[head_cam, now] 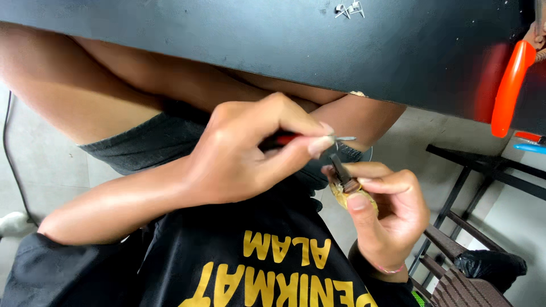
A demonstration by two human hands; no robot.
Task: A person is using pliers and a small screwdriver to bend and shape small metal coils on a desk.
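Note:
My left hand (244, 153) reaches in from the left and grips a thin tool with a red handle (286, 139). Its fine metal tip (344, 138) sticks out past my fingertips. Just below the tip, my right hand (392, 213) pinches a small yellowish piece (341, 196) between thumb and forefinger, with a dark flat strip (340, 169) standing up from it. The tool tip hovers a little above that strip and does not touch it. Both hands are held over my lap, below the table's edge.
A black table top (284, 40) spans the upper frame, with small metal clips (348, 9) on it and an orange-handled tool (510, 85) at its right end. A black metal frame (472, 165), a slatted seat (460, 284) and a black bag (490, 264) stand at the right.

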